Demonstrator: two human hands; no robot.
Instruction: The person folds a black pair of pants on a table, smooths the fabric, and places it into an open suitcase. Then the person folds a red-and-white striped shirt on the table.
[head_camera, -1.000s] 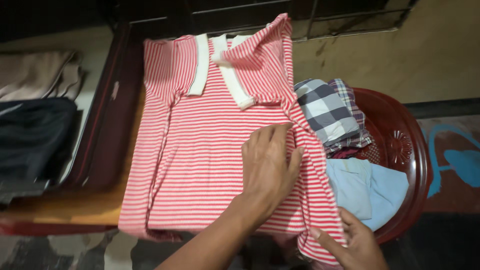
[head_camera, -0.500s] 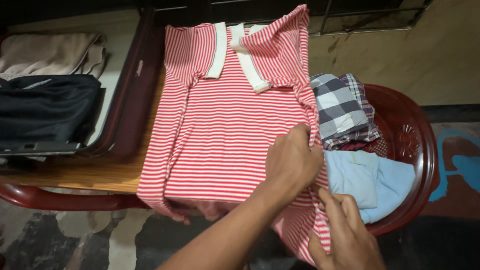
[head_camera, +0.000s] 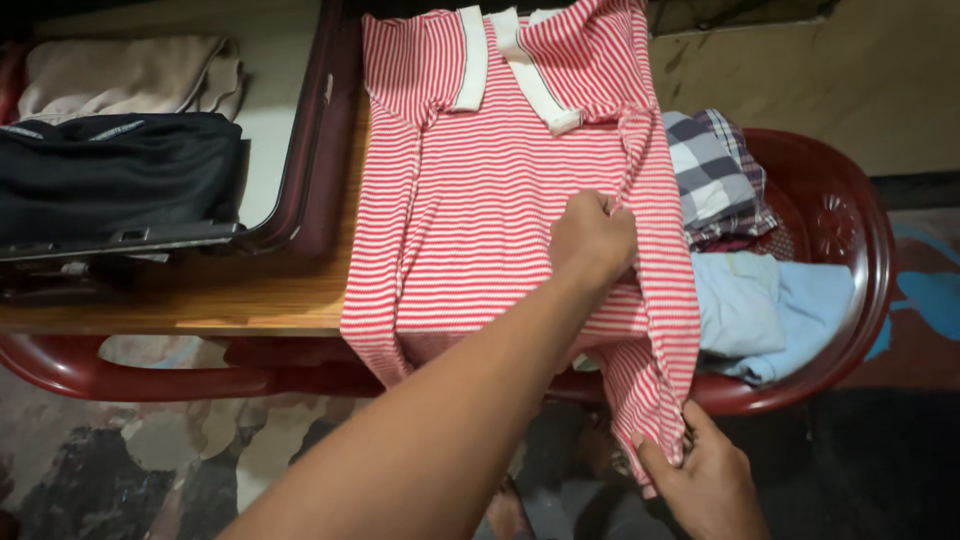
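A red-and-white striped polo shirt with a white collar lies flat on a wooden board, its lower part hanging over the near edge. My left hand is closed on the shirt's folded right side near the middle. My right hand pinches the hanging hem at the lower right, below the board's edge.
A dark red plastic chair on the right holds a checked cloth and a light blue garment. An open suitcase on the left holds a black and a beige folded garment. Patterned floor lies below.
The view has shifted left and down. My left hand has closed on the shirt's right fold and moved up it. My right hand has dropped lower with the hem.
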